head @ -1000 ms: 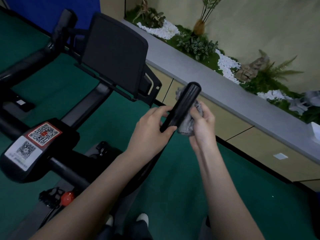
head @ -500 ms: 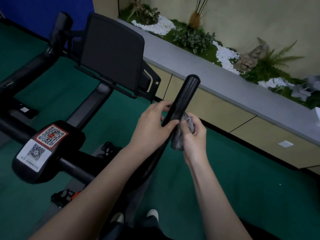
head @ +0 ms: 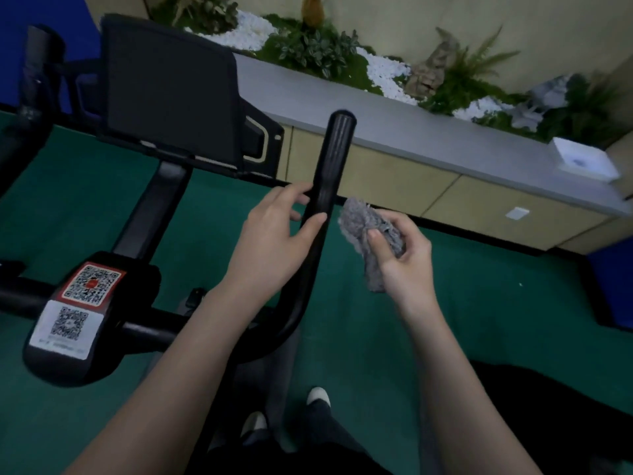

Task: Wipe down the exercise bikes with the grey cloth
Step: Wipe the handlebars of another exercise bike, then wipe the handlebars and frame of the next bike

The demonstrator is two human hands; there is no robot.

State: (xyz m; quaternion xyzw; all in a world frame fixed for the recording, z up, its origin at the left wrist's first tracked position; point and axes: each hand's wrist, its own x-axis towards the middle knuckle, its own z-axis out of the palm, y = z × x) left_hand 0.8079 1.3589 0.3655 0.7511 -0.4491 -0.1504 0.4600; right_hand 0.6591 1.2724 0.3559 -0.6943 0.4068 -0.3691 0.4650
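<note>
A black exercise bike fills the left and middle of the view. Its right handlebar grip [head: 334, 156] rises toward the far ledge. My left hand [head: 274, 238] is on that grip from the left, thumb on its near face and fingers loosely round its far side. My right hand [head: 400, 245] holds the bunched grey cloth [head: 368, 231] a short way right of the grip, not touching the bar. The bike's dark screen [head: 168, 90] stands behind, and a QR-code label [head: 77, 303] sits on the handlebar's centre block.
A grey ledge [head: 428, 132] with a planter of green plants and white stones runs along the far wall, above tan cabinet panels. A white box [head: 585, 162] lies on the ledge at right. Green carpet covers the floor. My feet [head: 318, 395] show below the handlebar.
My right hand has pulled the cloth off the grip and moved right, away from the bar. My left hand stays on the grip. The camera has turned a little to the right.
</note>
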